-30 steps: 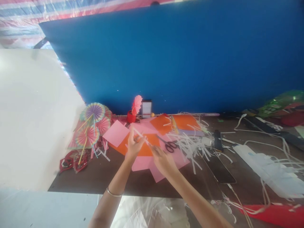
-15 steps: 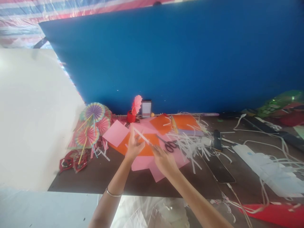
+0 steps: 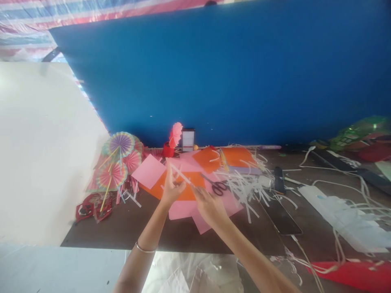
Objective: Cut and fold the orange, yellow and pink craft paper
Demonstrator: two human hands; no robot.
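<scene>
One narrow pale strip (image 3: 182, 175) is slanting just left of the scissors (image 3: 218, 188): our right hand (image 3: 207, 200) is pinching the end nearer them, and whether our left hand (image 3: 172, 188) is gripping or merely touching the other end, we cannot tell. Around the scissors, pink sheets (image 3: 149, 171) and orange sheets (image 3: 240, 157) are lying flat, seemingly the part left unpleated, while well left of the scissors several pleated fans (image 3: 121, 144) are showing work that looks done.

Brighter left; hazy, soft detail
</scene>
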